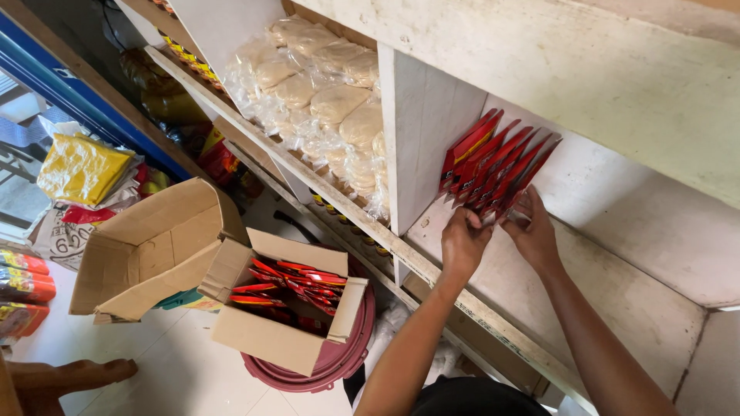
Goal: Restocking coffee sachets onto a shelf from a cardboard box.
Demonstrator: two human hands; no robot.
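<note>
both my hands – left hand (462,240) and right hand (532,231) – pinch the lower ends of the red sachets (493,166) standing just above them on the white shelf (493,285), so i'd square them gently – keeping the row upright.

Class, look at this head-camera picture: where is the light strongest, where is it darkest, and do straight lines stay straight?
Head view: daylight is strongest on the white shelf top right; the upper left corner is darkest; shelf edges bow from wide-angle distortion; both hands, left hand and right hand, and the red packets look sharp.
</note>
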